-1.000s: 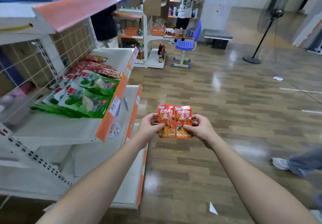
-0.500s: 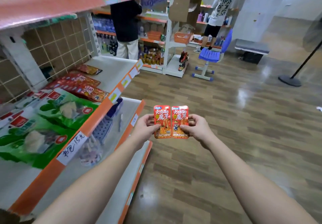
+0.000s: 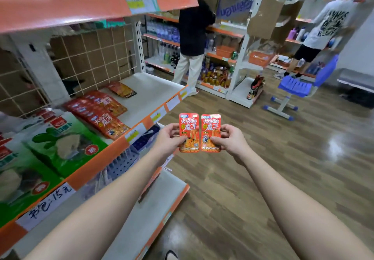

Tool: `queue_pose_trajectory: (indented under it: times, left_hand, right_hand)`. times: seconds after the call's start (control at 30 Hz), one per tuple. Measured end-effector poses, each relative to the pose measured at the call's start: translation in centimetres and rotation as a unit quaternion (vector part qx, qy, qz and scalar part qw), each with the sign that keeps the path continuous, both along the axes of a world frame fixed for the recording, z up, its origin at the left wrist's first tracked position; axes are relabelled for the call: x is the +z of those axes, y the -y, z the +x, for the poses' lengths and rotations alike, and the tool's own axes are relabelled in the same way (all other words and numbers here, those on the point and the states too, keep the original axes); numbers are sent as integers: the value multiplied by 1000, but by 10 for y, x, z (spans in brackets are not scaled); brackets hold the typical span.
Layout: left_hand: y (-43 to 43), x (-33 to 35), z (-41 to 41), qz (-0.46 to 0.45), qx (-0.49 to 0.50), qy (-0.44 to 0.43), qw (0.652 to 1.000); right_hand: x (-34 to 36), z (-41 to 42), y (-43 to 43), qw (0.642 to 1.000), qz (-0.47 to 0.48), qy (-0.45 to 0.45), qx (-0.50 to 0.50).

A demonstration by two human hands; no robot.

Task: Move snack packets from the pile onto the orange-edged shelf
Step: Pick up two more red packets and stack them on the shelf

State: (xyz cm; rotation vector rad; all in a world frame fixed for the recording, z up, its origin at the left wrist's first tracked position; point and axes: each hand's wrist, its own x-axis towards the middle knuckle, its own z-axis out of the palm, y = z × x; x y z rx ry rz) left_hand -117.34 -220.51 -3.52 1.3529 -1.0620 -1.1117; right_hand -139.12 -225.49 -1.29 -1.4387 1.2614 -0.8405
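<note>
Now we note the shelf (image 3: 113,150) has drawn nearer, at nine o'clock, with red packs (image 3: 101,112) on it at ten. Left hand (image 3: 169,138) and right hand (image 3: 228,140) each pinch one packet (image 3: 210,127) in curled fingers (image 3: 172,128), off its edge at three o'clock; placing looks next.

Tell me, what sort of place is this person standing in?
Most likely a small grocery shop. An orange-edged shelf carries a handwritten price label, red snack packets and green bags lie on it, and drink bottles fill shelves further back.
</note>
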Motion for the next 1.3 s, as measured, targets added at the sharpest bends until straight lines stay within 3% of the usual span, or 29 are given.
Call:
queue_pose_trajectory:
  times: [0.37,0.57,0.73,0.87,1.2,1.3]
  left_hand:
    - [72,39,62,-12,109,-5,994]
    - [73,59,111,-11,197,117,973]
    - [64,60,140,-3,284,160,945]
    - [48,70,146,-6,334,145,931]
    - [33,82,144,57,382,242,890]
    - [34,78,142,74,374,284,880]
  right_hand:
    - [20,93,118,994,-22,6,111]
    - [25,162,158,979,-38,30,198]
    - [32,217,178,962,-44,28,268]
    - [33,249,186,944,-52,10,326]
    - [16,278,199,902,-111,-8,417]
    - [8,276,203,904,-111,0,414]
